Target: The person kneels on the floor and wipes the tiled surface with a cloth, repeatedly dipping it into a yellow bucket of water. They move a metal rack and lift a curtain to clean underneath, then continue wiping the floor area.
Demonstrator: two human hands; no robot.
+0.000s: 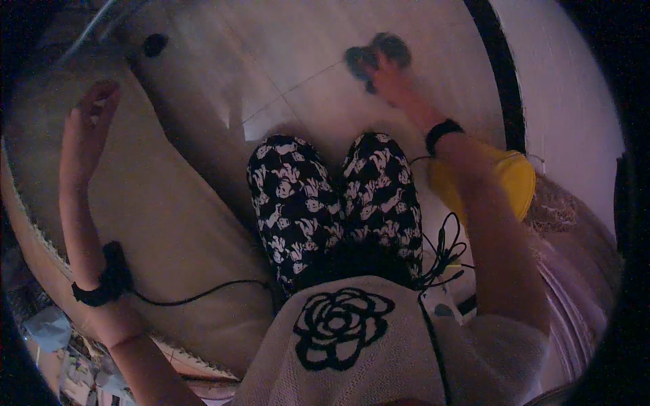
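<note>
My right hand is stretched out over the tiled floor, with its fingers on a dark, rounded two-part object; motion blur hides what it is. At the far left, my left hand hangs above a beige fabric surface, fingers partly curled, with no object seen in it. A black band is on each wrist, and a black device with a cable sits at the left one. My knees in black-and-white patterned cloth are between the arms.
A yellow container or stool stands beside my right forearm. Bundled black cables lie right of my lap. A white wall with a black skirting strip runs along the right. A small dark round object is at the upper left.
</note>
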